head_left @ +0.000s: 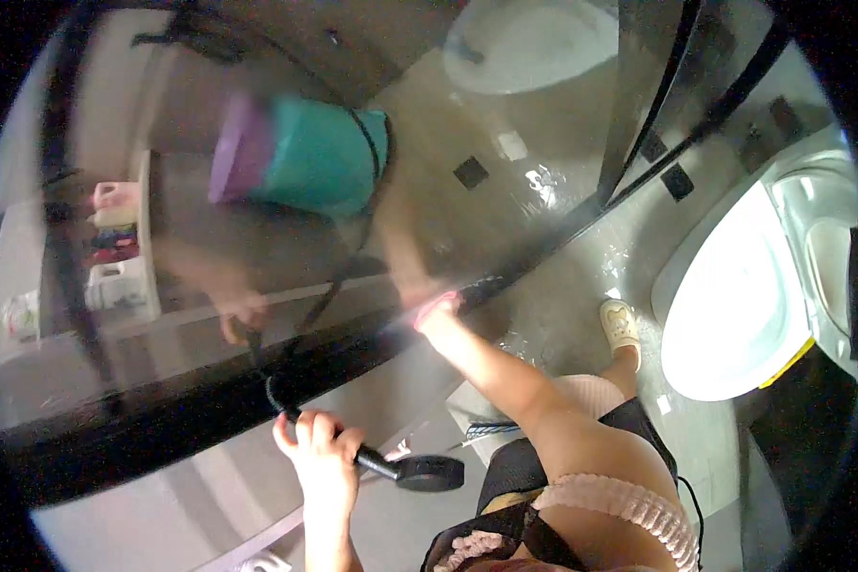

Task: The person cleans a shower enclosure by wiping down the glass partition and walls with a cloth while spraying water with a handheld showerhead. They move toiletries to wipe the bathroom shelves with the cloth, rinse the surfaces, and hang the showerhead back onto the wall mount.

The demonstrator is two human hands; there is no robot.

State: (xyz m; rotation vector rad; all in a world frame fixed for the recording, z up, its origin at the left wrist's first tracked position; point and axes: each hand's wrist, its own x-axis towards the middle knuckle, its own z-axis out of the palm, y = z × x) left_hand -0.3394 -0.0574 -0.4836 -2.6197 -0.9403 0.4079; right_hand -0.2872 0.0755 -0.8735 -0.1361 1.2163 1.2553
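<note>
My left hand (322,456) is wrapped round the handle of a black shower head (431,473). The round head points away to the right of my fingers, and a black hose (275,393) runs up from the other end. Farther up and right, my right hand (442,313) presses a pink cloth or sponge (435,307) against the black frame (353,355) of a dark glass panel (296,248). That hand's fingers are partly hidden. Both hands are mirrored faintly in the wet glass.
A white toilet (734,296) stands at the right, by a foot in a cream clog (621,324). A teal and purple bin-like shape (324,157) and bottles (114,234) on a ledge show in or through the glass. The tiled floor (582,276) looks wet.
</note>
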